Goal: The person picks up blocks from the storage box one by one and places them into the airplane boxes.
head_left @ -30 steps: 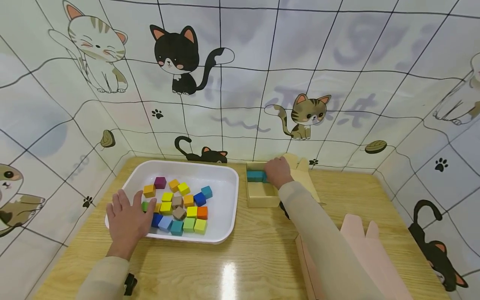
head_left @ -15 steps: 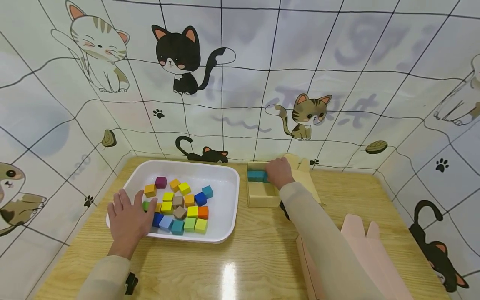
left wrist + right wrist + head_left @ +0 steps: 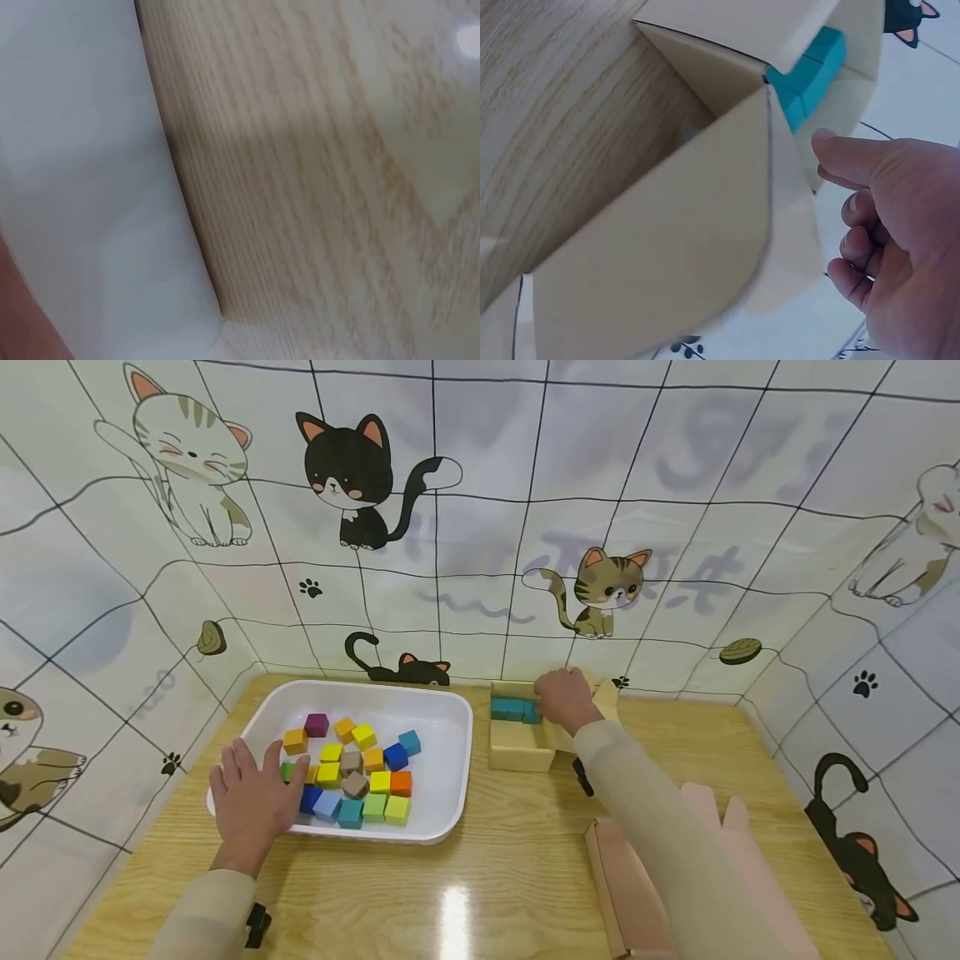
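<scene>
My left hand (image 3: 257,797), fingers straight and spread, rests over the left rim of a white tray (image 3: 442,777). In the tray lie several small coloured cubes, among them a purple cube (image 3: 317,725) and an orange-red cube (image 3: 401,783). At the back, my right hand (image 3: 564,700) is beside the right end of a small open cardboard box (image 3: 521,758). Teal blocks (image 3: 508,709) line the box's back side. In the right wrist view the fingers are loosely curled, with nothing seen between thumb and index finger, close to the box wall and its raised flap (image 3: 667,240).
A pink cardboard box (image 3: 622,885) with its lid folded out lies at the front right, partly under the right forearm. A cat-printed wall covering (image 3: 480,527) rises behind and at both sides of the wooden table (image 3: 375,893).
My right hand has moved slightly right, away from the teal blocks, which show more plainly now. The left hand stays on the tray; the whole view has shifted a little.
</scene>
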Demonstrator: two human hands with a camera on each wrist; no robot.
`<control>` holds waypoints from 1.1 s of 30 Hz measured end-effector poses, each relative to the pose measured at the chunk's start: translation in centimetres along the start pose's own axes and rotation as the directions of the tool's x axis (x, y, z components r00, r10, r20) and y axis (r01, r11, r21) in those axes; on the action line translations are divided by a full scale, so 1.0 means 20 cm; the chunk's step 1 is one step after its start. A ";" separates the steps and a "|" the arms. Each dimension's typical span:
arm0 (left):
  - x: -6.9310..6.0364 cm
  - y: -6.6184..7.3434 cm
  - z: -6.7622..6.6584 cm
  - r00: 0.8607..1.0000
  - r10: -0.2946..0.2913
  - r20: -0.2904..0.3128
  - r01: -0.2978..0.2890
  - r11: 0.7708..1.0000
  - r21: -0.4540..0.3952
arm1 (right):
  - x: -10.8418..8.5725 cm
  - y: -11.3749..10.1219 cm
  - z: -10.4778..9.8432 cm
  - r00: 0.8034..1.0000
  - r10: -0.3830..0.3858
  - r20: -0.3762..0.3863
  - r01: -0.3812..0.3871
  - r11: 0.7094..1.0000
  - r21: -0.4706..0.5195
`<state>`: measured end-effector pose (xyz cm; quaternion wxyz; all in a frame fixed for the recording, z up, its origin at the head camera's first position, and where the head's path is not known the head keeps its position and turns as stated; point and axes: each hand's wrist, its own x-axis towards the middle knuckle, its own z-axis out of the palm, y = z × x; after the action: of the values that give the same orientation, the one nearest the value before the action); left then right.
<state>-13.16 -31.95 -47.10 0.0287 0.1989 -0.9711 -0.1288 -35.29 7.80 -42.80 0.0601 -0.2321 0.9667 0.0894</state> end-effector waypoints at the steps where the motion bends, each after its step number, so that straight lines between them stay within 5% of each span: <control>1: 0.00 0.00 0.00 1.000 0.000 0.002 0.000 1.000 0.000 | 0.00 0.00 -0.01 1.000 -0.004 -0.005 0.004 1.000 0.007; 10: 0.01 -0.04 0.01 1.000 -0.001 0.004 0.001 1.000 0.000 | -0.05 -0.09 -0.07 0.993 -0.097 -0.064 0.098 0.995 0.016; 17: 0.01 -0.05 0.01 1.000 0.002 -0.001 -0.002 1.000 -0.004 | -0.10 -0.27 -0.13 0.964 -0.216 -0.153 0.214 0.976 -0.028; 27: 0.01 -0.03 0.01 1.000 0.016 0.001 -0.016 1.000 -0.010 | -0.14 -0.56 -0.14 0.943 -0.320 -0.098 0.322 0.947 0.009; 33: 0.01 -0.02 0.02 1.000 0.019 -0.001 -0.019 1.000 -0.009 | -0.14 -0.71 -0.13 0.894 -0.443 -0.069 0.444 0.896 -0.001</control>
<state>-13.24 -32.30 -47.51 0.0315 0.1895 -0.9724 -0.1328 -26.40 -3.98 -41.97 0.0481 -0.4487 0.8905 0.0583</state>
